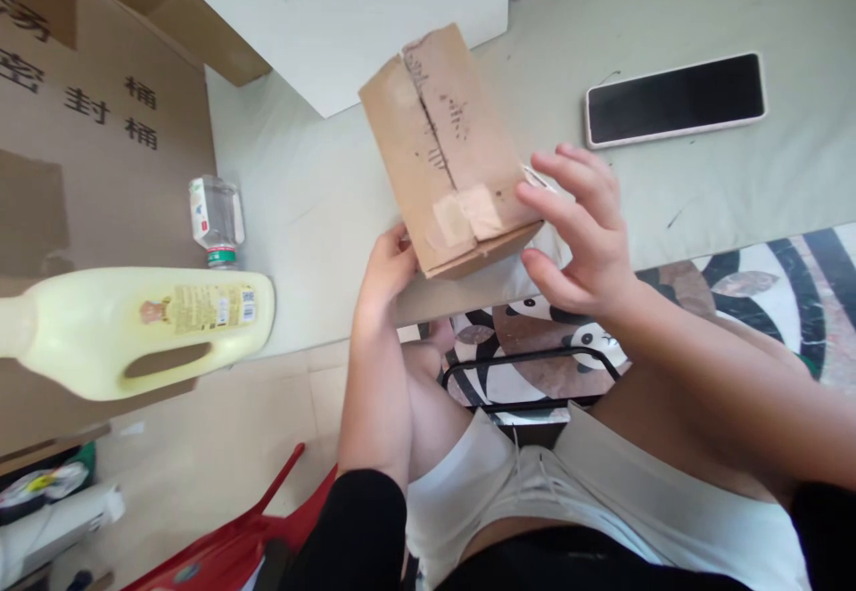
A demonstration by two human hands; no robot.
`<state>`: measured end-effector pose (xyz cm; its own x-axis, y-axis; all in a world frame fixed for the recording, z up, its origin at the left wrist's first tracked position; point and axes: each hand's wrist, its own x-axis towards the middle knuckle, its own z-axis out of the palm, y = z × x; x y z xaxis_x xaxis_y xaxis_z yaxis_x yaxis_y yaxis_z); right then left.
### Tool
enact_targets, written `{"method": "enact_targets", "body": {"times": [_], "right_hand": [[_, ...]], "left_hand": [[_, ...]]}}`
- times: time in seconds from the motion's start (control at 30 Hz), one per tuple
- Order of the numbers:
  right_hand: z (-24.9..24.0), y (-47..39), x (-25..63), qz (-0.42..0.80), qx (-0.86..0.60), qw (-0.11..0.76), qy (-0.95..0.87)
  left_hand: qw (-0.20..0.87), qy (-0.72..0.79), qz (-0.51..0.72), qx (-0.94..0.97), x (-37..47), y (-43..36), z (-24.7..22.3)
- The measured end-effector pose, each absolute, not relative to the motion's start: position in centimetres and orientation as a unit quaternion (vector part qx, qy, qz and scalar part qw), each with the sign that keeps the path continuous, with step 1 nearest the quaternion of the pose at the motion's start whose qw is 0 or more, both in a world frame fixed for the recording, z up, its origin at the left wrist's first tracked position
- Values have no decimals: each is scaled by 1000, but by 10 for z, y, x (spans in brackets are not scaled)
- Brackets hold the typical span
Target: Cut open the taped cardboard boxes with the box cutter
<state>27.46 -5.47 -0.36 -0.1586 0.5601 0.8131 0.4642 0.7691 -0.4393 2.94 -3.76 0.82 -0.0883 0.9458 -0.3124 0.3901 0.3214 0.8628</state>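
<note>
Head cam: I've got the small cardboard box point(461, 150) at the near edge of the table point(294, 208), mid-view, turned at an angle; taped seam + dark marks on the facing side. Can't tell if it's resting or lifted. L hand point(388, 266) is at its lower L corner, fingers curled, tips partly hidden, so can't tell if it's a pinch. R hand point(581, 230) is at the R side, fingers + thumb spread apart, index tip at the box edge. Smth clear and shiny point(554, 248) shows btwn box and R palm, details n/a.

Table: pale, slightly wrinkled cover. Phone point(675, 99), dark screen, lies R of the box. Big white box point(374, 12) behind. To the L: clear bottle point(218, 212) w/ green cap, yellow jug point(147, 332) w/ handle, cap end cut by the frame, and large carton point(113, 190) w/ Chinese print.

Room: light tiled floor point(207, 430) lower L, red plastic item point(234, 529) on that side, prob. a chair. Panda-pattern sheet point(742, 292) past the table edge, black metal bar point(528, 357) over it.
</note>
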Motion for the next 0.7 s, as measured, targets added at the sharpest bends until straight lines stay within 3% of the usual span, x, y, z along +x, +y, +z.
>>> {"method": "enact_targets", "body": {"times": [0.13,0.27,0.47,0.6,0.7], "right_hand": [[-10,-54,277,151,-349,507,-774],[-13,-57,274,229,-338,483,-775],[-14,-55,278,238,-337,460,-787],[-7,-49,288,190,-529,407,-720],[-2,-42,293,162,-645,294,-686]], "left_hand": [[349,664,470,465,22,-29,-3],[261,478,609,577,19,-25,-9],[182,410,579,681,39,-24,-13],[180,444,554,681,40,-18,-15],[166,456,551,679,40,-16,-15]]}}
